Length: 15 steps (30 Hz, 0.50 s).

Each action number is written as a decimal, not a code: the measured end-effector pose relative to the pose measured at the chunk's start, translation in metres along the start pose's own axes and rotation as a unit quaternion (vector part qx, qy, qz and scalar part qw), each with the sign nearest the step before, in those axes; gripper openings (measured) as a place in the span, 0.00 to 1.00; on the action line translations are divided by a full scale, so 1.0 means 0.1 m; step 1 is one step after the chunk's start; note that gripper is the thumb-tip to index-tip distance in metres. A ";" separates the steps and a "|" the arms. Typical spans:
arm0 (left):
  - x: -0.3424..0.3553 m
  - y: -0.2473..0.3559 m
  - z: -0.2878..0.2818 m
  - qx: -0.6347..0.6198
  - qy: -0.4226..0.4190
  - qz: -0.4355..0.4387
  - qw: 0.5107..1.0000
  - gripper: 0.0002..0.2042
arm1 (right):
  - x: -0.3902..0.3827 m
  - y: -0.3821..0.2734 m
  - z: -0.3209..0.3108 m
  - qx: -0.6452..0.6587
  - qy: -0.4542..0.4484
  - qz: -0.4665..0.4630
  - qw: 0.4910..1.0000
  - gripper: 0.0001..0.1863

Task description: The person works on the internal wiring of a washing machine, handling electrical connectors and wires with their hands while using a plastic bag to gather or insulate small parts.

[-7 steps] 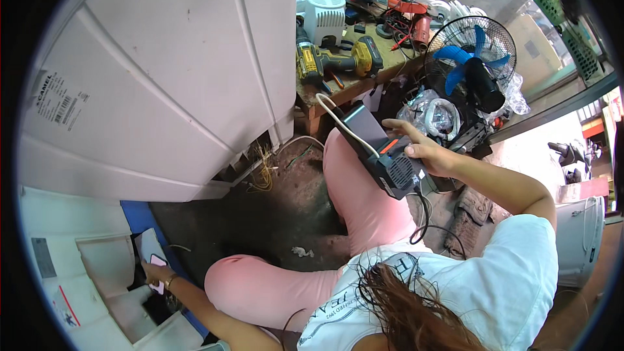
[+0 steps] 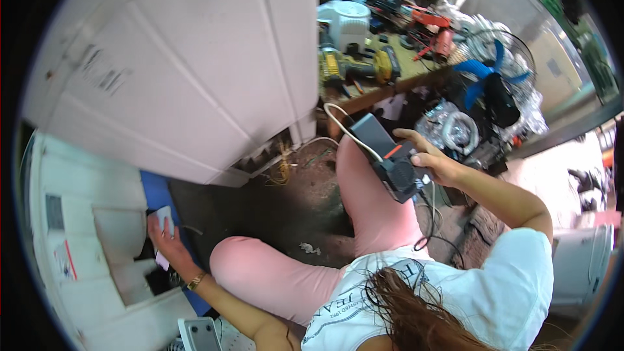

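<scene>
Black device (image 2: 402, 174) | clasped between right fingers (image 2: 411, 135) | left fingers (image 2: 155, 226) bent around white piece (image 2: 164, 212)

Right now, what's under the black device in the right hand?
The pink trouser leg shows beneath the black device. Its underside is hidden, so contact with the leg, or anything between them, cannot be seen.

White shirt (image 2: 491, 279) — dark lettering (image 2: 348, 311) | pale panel (image 2: 221, 58) — blurred barcode label (image 2: 107, 76) | white casing (image 2: 55, 169): red-striped sticker (image 2: 64, 261)
</scene>
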<state>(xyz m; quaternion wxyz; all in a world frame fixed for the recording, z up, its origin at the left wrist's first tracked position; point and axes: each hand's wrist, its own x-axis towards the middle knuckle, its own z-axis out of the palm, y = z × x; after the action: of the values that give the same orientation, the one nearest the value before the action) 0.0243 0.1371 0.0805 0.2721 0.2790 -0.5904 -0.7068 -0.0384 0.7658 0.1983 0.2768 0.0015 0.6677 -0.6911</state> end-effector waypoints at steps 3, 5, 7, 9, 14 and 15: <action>-0.45 0.71 0.22 0.097 0.011 0.088 0.991 0.24 | -0.05 -0.16 0.07 0.017 -0.036 -0.001 0.999 0.54; -0.80 1.05 0.37 0.117 -0.016 0.166 0.979 0.21 | -0.19 -0.24 0.11 0.016 -0.067 -0.009 0.998 0.53; -1.22 1.30 0.43 0.125 -0.030 0.220 0.967 0.20 | -0.29 -0.06 0.10 0.031 -0.088 -0.019 0.995 0.52; -1.66 1.56 0.42 0.108 -0.046 0.270 0.956 0.19 | -0.39 0.15 0.13 0.063 -0.087 -0.015 0.994 0.52; -2.61 2.67 0.33 0.144 0.033 0.606 0.782 0.13 | -0.72 0.01 0.19 0.099 -0.107 -0.036 0.989 0.52; -2.76 2.91 0.37 0.112 0.085 0.680 0.719 0.13 | -0.71 0.05 -0.05 0.092 -0.106 -0.065 0.988 0.50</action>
<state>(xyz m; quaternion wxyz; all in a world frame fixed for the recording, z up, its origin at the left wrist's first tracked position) 0.2061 0.3145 0.3934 0.6951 -0.1104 -0.6709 -0.2334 0.0219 0.7972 0.2191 0.2994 -0.0896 0.5670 -0.7621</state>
